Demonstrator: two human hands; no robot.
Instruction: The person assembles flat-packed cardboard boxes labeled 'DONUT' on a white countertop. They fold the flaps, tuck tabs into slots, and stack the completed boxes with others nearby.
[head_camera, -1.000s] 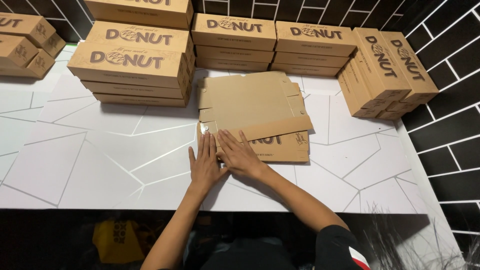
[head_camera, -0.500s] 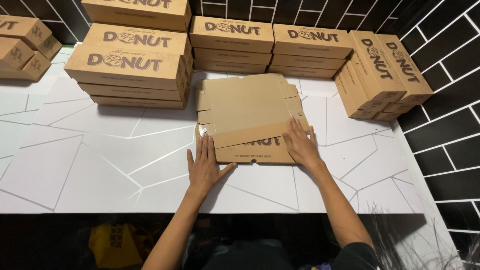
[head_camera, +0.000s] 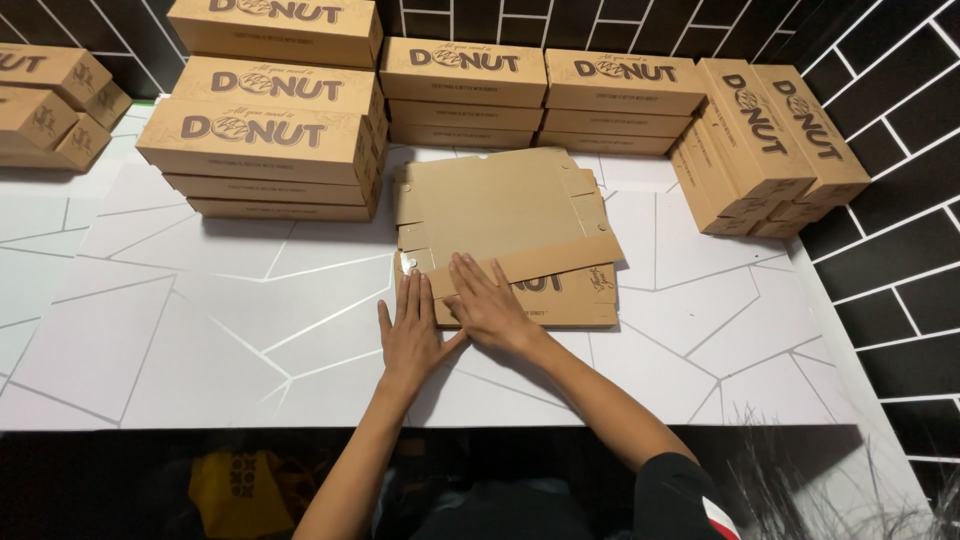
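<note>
Cardboard box blank (head_camera: 510, 235) flat, long axis left-right; left hand (head_camera: 412, 335), right hand (head_camera: 490, 305) pressing near edge, palms flat.

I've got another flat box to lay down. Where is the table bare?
Bare table lies left of the left hand, below the tall stack. Another patch lies right of the flat box. The back wall edge is crowded with stacked boxes.

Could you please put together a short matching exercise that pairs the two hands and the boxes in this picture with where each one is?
Things:
1. left hand
2. right hand
3. flat cardboard box
4. leaning boxes

Places:
A. far right, against the black tiled wall
B. table centre, unfolded
C. palm down at the box's near left corner
D. pressing the folded front flap

Pairs: 1-C, 2-D, 3-B, 4-A
</note>
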